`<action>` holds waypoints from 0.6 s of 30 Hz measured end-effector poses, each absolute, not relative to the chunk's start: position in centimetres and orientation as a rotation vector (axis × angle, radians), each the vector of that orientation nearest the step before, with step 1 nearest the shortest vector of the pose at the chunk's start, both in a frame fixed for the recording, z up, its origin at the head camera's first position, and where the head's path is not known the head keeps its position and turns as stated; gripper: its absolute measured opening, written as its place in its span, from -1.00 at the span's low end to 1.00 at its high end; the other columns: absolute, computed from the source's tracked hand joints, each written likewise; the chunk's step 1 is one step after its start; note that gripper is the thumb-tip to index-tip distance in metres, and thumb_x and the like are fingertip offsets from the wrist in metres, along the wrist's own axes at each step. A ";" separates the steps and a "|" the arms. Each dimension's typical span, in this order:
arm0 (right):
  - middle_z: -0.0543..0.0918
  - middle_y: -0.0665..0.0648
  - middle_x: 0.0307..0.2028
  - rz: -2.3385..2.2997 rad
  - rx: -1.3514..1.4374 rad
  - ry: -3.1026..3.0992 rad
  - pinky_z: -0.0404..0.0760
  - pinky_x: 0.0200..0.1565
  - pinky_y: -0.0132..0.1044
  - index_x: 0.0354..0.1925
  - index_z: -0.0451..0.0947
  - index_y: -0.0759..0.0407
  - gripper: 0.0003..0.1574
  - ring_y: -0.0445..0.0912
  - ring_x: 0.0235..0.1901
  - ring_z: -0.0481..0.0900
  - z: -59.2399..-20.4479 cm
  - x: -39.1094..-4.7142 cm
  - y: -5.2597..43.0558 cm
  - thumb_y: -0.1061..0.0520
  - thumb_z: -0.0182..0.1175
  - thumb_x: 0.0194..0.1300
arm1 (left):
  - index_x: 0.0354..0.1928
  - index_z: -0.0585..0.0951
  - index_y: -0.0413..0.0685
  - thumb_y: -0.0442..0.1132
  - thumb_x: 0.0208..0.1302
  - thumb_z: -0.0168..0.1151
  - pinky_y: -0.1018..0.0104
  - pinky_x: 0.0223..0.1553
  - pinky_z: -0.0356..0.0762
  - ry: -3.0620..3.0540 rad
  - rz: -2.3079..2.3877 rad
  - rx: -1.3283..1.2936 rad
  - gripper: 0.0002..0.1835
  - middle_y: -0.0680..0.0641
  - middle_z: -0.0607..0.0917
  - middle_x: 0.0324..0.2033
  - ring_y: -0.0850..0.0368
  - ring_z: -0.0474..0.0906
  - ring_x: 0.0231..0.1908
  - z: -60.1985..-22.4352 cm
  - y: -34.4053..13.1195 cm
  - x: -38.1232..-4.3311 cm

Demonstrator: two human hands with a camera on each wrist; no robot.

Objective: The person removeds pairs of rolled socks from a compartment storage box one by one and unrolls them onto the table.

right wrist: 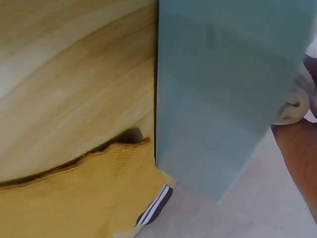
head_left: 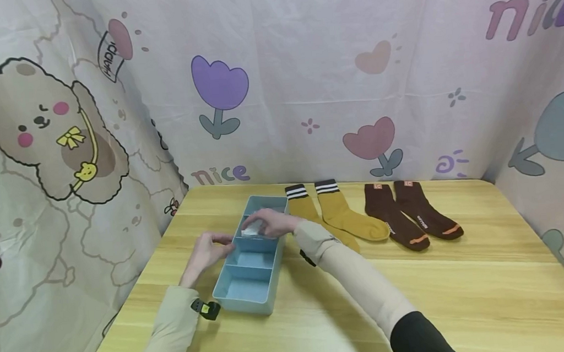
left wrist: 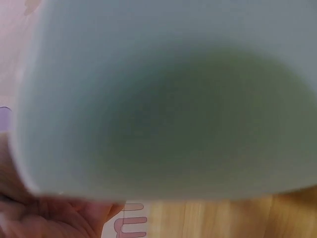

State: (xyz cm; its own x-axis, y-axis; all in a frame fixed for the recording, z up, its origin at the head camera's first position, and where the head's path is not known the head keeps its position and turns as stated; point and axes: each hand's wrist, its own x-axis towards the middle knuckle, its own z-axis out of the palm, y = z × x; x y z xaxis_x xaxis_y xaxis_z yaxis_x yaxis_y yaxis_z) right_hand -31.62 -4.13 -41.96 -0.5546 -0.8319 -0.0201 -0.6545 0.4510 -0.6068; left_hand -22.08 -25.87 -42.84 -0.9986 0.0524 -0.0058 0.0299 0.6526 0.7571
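A pale blue box point(head_left: 244, 301) with several compartments stands on the table, its length running away from me. My right hand point(head_left: 277, 223) reaches over its right side and pinches a rolled white sock point(head_left: 252, 229) in the second compartment from the back. In the right wrist view the roll point(right wrist: 293, 106) shows its folded end beside the fingers, partly behind the box wall. My left hand point(head_left: 208, 252) is at the box's left side, fingertips against the rim. The left wrist view is mostly filled by the box wall point(left wrist: 173, 99), which hides those fingers.
Just right of the box lies a pair of mustard socks point(head_left: 347, 218) with dark striped cuffs. Further right is a pair of brown socks point(head_left: 392, 217) with orange toe lines. A printed curtain point(head_left: 277, 115) hangs behind the wooden table point(head_left: 421, 303).
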 end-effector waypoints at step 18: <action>0.58 0.24 0.27 -1.350 -1.431 2.236 0.58 0.16 -0.14 0.25 0.51 0.20 -0.47 0.07 0.17 0.53 -40.1 -25.8 5.4 0.41 0.11 0.33 | -0.10 0.76 -0.27 -0.37 0.17 0.30 0.18 -0.20 0.64 2.930 1.159 0.026 -0.75 -0.26 0.80 -0.19 -0.11 0.69 -0.13 -42.1 -27.0 -22.0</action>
